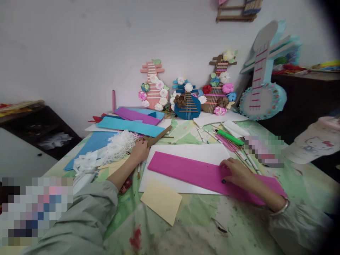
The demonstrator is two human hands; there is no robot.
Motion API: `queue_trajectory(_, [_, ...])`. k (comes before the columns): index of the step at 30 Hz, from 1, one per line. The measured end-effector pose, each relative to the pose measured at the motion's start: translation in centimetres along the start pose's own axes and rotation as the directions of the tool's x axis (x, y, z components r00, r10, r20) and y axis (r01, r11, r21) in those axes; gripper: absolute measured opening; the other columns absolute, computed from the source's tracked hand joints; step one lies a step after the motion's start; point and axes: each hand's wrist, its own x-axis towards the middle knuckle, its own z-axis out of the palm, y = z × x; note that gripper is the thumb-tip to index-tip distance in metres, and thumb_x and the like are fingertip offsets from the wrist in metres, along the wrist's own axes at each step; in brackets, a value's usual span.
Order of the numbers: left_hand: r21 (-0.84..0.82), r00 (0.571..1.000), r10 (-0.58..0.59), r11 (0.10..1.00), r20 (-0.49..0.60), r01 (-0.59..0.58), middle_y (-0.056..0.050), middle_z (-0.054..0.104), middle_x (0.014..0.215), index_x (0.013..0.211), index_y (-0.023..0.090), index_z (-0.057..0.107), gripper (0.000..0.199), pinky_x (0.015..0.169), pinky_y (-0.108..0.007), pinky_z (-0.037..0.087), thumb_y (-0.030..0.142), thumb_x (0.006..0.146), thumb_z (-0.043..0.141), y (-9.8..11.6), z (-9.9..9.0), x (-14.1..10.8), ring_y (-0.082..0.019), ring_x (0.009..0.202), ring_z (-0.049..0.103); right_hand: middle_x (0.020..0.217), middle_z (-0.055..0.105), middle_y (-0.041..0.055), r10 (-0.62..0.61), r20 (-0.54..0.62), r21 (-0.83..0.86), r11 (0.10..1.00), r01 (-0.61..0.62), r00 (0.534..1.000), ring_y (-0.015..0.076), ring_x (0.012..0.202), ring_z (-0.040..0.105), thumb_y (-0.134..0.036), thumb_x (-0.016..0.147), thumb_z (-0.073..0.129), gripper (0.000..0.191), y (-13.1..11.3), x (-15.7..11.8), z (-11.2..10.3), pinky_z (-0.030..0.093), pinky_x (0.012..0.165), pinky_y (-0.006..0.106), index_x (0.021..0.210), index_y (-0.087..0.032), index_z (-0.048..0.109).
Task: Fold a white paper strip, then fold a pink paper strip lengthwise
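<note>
A long folded magenta sheet (183, 169) lies slantwise over a large white sheet (170, 182). My right hand (235, 171) rests on the magenta sheet's right half, fingers curled, with a small dark round thing at the fingertips. Further left, my left hand (140, 151) reaches to the near end of a brown strip (160, 135), beside a heap of white shredded paper (120, 145); its fingers are bent round something there that I cannot make out. A pale yellow square (162, 202) lies at the white sheet's front edge.
Cyan strip (130, 126) and purple strip (138, 116) lie at the back left. Brushes (249, 159) and a green marker (230, 137) are right of the white sheet. Flower-decorated paper instruments (187, 106) stand against the wall. A white cup-like container (313, 141) is far right.
</note>
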Motion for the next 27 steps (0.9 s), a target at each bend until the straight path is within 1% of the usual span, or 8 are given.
queue_trajectory(3, [0.023,1.0,-0.014,1.0,0.01,0.014,-0.009,0.054,0.118,0.114,0.014,0.054,0.032,0.091,-0.045,0.044,0.034,0.089,0.054,-1.0,-0.1,0.6,-0.023,0.106,0.054,0.093,0.062,0.0089,0.004,0.021,0.007,1.0,-0.005,1.0,0.0242,0.087,0.056,-0.019,0.063,0.068,0.035,-0.4,0.6,-0.4,0.04,0.073,0.03,0.096,-0.016,0.061])
queue_trajectory(7, [0.03,0.999,-0.045,0.999,0.029,0.044,-0.008,0.057,0.114,0.112,0.015,0.056,0.028,0.087,-0.042,0.049,0.032,0.09,0.054,-2.3,-0.7,1.4,-0.021,0.101,0.057,0.076,0.062,0.0037,0.006,0.064,0.02,1.0,-0.008,0.998,0.0211,0.075,0.056,-0.014,0.061,0.065,0.027,-0.7,0.9,-0.4,0.035,0.061,0.027,0.086,-0.018,0.058])
queue_trajectory(10, [0.036,0.989,-0.149,0.988,-0.003,0.149,-0.008,0.058,0.11,0.111,0.015,0.056,0.028,0.084,-0.039,0.05,0.033,0.09,0.054,-3.6,-1.8,2.3,-0.02,0.098,0.059,0.075,0.062,0.0034,-0.016,0.092,0.037,0.999,0.013,0.996,0.0194,0.073,0.055,-0.014,0.061,0.063,0.018,-0.7,1.0,-0.4,0.035,0.062,0.026,0.077,-0.018,0.056])
queue_trajectory(14, [0.031,0.942,-0.327,0.943,-0.075,0.33,-0.007,0.06,0.105,0.108,0.014,0.057,0.029,0.081,-0.038,0.05,0.036,0.09,0.053,-6.2,-3.9,3.6,-0.019,0.093,0.06,0.088,0.061,0.0068,-0.029,0.092,0.05,0.998,0.025,0.995,0.0201,0.08,0.055,-0.014,0.06,0.062,0.025,-0.7,1.0,-0.5,0.038,0.069,0.028,0.085,-0.017,0.055])
queue_trajectory(16, [0.024,0.912,-0.395,0.916,-0.106,0.4,-0.007,0.06,0.102,0.105,0.013,0.057,0.029,0.081,-0.038,0.049,0.037,0.09,0.052,-7.6,-5.0,3.8,-0.019,0.092,0.06,0.086,0.062,0.0063,-0.029,0.103,0.056,0.998,0.023,0.994,0.0189,0.075,0.056,-0.012,0.06,0.059,0.027,-0.9,1.0,-0.6,0.038,0.066,0.027,0.087,-0.016,0.054])
queue_trajectory(19, [0.005,0.868,-0.475,0.877,-0.148,0.481,-0.007,0.061,0.098,0.102,0.013,0.058,0.03,0.082,-0.039,0.047,0.039,0.091,0.05,-9.4,-6.3,3.6,-0.019,0.091,0.059,0.074,0.061,0.0037,-0.038,0.125,0.059,0.998,0.03,0.991,0.0182,0.068,0.054,-0.01,0.06,0.056,0.019,-1.2,1.0,-0.6,0.036,0.06,0.027,0.078,-0.018,0.053])
queue_trajectory(23, [-0.054,0.846,-0.505,0.862,-0.171,0.504,-0.009,0.062,0.091,0.095,0.012,0.059,0.026,0.081,-0.039,0.045,0.036,0.089,0.051,-11.2,-7.4,3.1,-0.023,0.089,0.06,0.072,0.063,0.0045,-0.064,0.129,0.053,0.997,0.058,0.99,0.0197,0.071,0.054,-0.008,0.059,0.053,0.013,-1.4,1.0,-0.5,0.036,0.062,0.028,0.066,-0.02,0.053])
queue_trajectory(27, [-0.181,0.848,-0.493,0.868,-0.193,0.463,-0.007,0.06,0.1,0.104,0.013,0.057,0.027,0.081,-0.038,0.048,0.036,0.09,0.052,-13.3,-8.6,2.9,-0.019,0.091,0.059,0.074,0.063,0.006,-0.072,0.145,0.064,0.996,0.064,0.987,0.0201,0.072,0.054,-0.008,0.058,0.05,0.012,-1.2,1.0,-0.3,0.039,0.066,0.029,0.061,-0.019,0.055])
